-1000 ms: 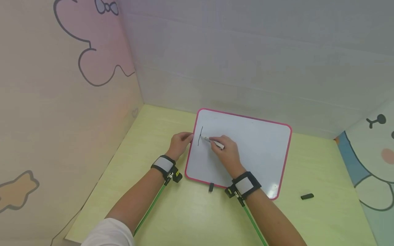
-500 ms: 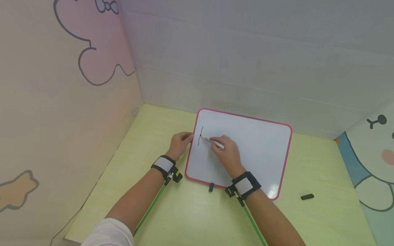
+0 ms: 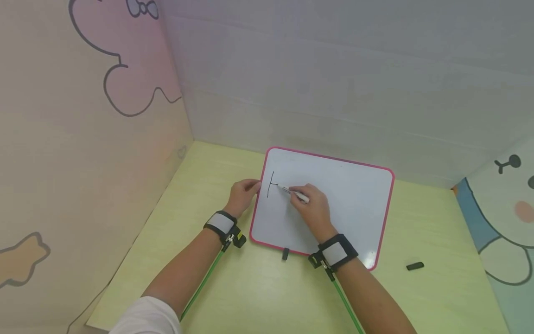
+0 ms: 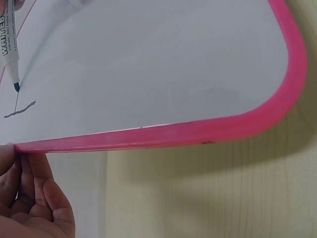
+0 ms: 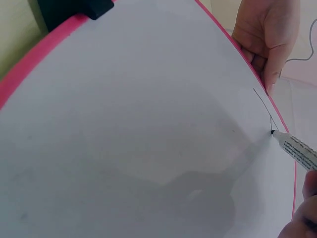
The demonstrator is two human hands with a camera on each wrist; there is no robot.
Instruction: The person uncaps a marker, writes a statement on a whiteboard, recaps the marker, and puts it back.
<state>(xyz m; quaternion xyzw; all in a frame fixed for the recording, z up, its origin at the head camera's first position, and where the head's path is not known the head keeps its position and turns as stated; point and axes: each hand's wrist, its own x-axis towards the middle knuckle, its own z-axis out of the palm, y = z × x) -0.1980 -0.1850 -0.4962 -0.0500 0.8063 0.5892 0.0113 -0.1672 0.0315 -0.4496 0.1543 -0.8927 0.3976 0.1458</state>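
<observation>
Near ten o'clock on the whiteboard, the right hand, fingers clamped on the marker, now extends a new crossbar toward three o'clock from the upright line, apparently adding a second stroke, while the left hand pinches the rim.

This resembles a children's playroom: a pink cartoon figure and a pale cartoon animal decorate the walls.

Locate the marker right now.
In the head view, the marker is in the right hand, over the left part of the whiteboard, its tip at the end of the short black stroke, near the left hand.
</observation>
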